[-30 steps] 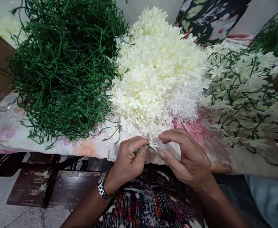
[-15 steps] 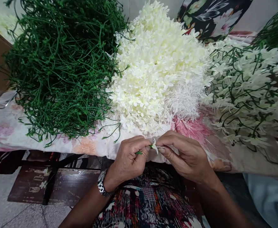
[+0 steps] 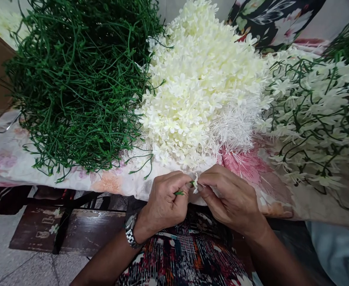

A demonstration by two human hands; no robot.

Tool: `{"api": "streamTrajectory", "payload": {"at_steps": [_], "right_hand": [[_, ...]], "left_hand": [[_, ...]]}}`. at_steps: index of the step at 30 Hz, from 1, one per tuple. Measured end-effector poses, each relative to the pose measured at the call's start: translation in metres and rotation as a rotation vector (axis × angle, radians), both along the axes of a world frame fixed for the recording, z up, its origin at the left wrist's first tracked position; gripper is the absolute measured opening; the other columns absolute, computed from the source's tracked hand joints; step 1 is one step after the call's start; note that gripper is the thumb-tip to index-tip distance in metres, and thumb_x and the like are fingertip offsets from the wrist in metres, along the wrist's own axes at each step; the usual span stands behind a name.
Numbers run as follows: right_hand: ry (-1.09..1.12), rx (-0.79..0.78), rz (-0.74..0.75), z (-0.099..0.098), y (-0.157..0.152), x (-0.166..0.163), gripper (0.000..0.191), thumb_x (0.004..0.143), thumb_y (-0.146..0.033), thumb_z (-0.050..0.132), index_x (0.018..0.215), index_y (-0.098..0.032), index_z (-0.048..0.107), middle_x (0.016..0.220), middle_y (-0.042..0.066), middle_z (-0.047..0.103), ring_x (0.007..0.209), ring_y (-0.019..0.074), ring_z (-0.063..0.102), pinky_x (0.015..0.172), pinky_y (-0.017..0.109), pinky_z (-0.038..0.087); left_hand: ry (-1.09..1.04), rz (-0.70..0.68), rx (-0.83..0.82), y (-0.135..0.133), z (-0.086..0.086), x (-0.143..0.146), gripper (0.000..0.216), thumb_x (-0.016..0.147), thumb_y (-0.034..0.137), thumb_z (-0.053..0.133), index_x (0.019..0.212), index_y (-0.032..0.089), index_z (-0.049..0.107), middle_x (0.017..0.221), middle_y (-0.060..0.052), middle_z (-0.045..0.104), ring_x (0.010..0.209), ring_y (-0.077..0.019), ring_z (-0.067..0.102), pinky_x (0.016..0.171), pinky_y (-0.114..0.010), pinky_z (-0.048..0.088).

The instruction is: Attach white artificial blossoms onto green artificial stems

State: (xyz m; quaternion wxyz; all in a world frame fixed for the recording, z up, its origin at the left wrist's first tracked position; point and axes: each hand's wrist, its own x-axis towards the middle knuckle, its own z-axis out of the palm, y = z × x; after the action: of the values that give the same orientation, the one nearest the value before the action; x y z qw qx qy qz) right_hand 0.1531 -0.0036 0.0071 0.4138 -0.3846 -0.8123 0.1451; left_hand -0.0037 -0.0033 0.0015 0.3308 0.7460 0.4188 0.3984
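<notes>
Pinching in from both sides, here are the left hand (image 3: 166,201) and the right hand (image 3: 233,198), fingertips nearly meeting over the near edge of the cloth-covered bench (image 3: 107,185)! The left hand is closed around a green stem (image 3: 179,193), one end poking out beside the curled fingers, its tip right up against a small white flower (image 3: 195,184). Over on the right, thumb and forefinger squeeze together at the flower's right side (exactly which bit sits under those fingertips is hidden). So the flower is held up between the two hands, petals edge-on to us. Look across the field: at left, a great tangle of green stems (image 3: 81,87); in the middle, a heap of pale blossoms (image 3: 189,83), with a clump of white filaments (image 3: 235,126) at its near right flank; and out right, a spread of stemmed flowers (image 3: 317,119). A metal watch (image 3: 130,232) circles the left wrist.
</notes>
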Motion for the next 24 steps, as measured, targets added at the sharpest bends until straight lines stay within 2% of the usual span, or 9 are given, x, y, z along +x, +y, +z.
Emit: {"api": "streamTrajectory", "payload": {"at_steps": [9, 19, 21, 23, 24], "right_hand": [[0.027, 0.056, -0.060, -0.013, -0.001, -0.012, 0.017, 0.080, -0.003, 0.050, 0.089, -0.017, 0.050, 0.068, 0.002, 0.051, 0.062, 0.0133, 0.049, 0.053, 0.025, 0.043], [-0.006, 0.066, -0.042, -0.012, 0.000, -0.010, 0.016, 0.080, -0.002, 0.048, 0.087, -0.016, 0.051, 0.068, 0.003, 0.051, 0.064, 0.0141, 0.049, 0.056, 0.026, 0.043], [0.009, 0.021, -0.024, -0.011, 0.000, -0.007, 0.014, 0.081, -0.003, 0.049, 0.085, -0.016, 0.052, 0.068, 0.003, 0.052, 0.064, 0.0132, 0.050, 0.056, 0.025, 0.044], [0.019, -0.027, -0.031, -0.010, -0.001, -0.003, 0.012, 0.082, -0.004, 0.050, 0.083, -0.016, 0.052, 0.067, 0.002, 0.052, 0.062, 0.0120, 0.050, 0.055, 0.024, 0.043], [0.016, -0.040, -0.049, -0.009, -0.003, -0.001, 0.011, 0.082, -0.005, 0.051, 0.082, -0.016, 0.053, 0.066, 0.001, 0.052, 0.061, 0.0114, 0.050, 0.054, 0.023, 0.043]], "left_hand": [[0.020, 0.095, 0.003, -0.002, -0.002, 0.003, 0.020, 0.071, 0.004, 0.039, 0.058, 0.018, 0.041, 0.052, 0.005, 0.036, 0.048, -0.0085, 0.035, 0.046, -0.022, 0.028], [0.046, 0.036, -0.009, 0.001, -0.002, 0.003, 0.021, 0.069, 0.003, 0.037, 0.056, 0.019, 0.035, 0.052, 0.005, 0.032, 0.047, -0.0091, 0.031, 0.045, -0.024, 0.026], [0.036, 0.011, -0.048, 0.001, -0.001, 0.002, 0.018, 0.073, 0.004, 0.038, 0.063, 0.018, 0.045, 0.056, 0.003, 0.042, 0.051, -0.0099, 0.039, 0.049, -0.023, 0.033], [-0.013, 0.008, -0.120, 0.001, 0.001, -0.001, 0.019, 0.076, 0.006, 0.041, 0.084, 0.016, 0.054, 0.071, -0.001, 0.055, 0.061, -0.0113, 0.048, 0.056, -0.024, 0.040], [-0.047, 0.014, -0.160, 0.000, 0.001, -0.003, 0.024, 0.077, 0.007, 0.042, 0.096, 0.017, 0.054, 0.080, -0.002, 0.058, 0.065, -0.0118, 0.051, 0.059, -0.024, 0.042]]}}
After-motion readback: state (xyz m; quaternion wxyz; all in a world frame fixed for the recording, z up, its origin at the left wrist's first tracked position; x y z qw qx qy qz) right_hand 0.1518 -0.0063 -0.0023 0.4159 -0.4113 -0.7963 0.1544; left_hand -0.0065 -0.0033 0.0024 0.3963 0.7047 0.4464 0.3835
